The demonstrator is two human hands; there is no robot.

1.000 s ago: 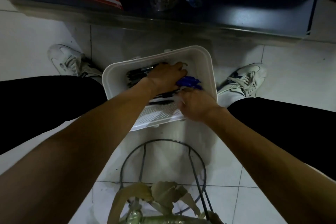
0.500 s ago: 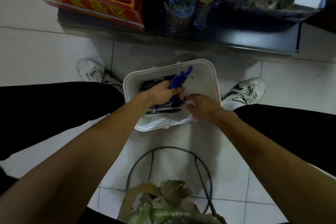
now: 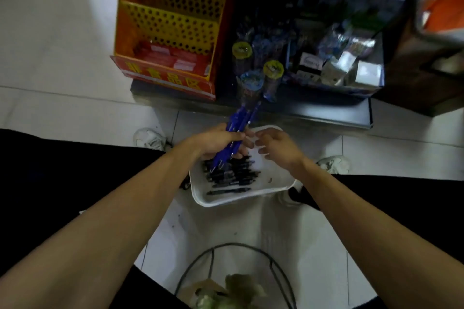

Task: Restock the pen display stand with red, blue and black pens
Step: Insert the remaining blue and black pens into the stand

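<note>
Item, left hand (image 3: 216, 144): fingers wrapped round a bundle of blue pens (image 3: 239, 128), held over the far edge of the tray; the bundle slants up and away from me; I cannot count the pens.

Item, right hand (image 3: 278, 147): just beside the bundle, fingers loosely curled, holding nothing.

Item, white tray (image 3: 226, 203): on the floor between the feet; black pens (image 3: 231, 174) heaped toward its left side, its right side bare; I see no red pens in it.

Item, pen display stand (image 3: 173, 20): orange with yellow perforated tiers, at the left end of the shelf (image 3: 313, 114), well apart from the hands; every hole I can see is unfilled.

Hazards, my judgement: the bundle is gripped near its middle by one hand, so a pen could slide out and drop to the tray or the floor on the way to the stand; the holes look made for single pens, so offering the whole bundle at once would likely jam or scatter it; the light is dim, so blue and black could be mixed in one tier; the stand looks light and a hard push might tip it off the shelf edge.
</note>
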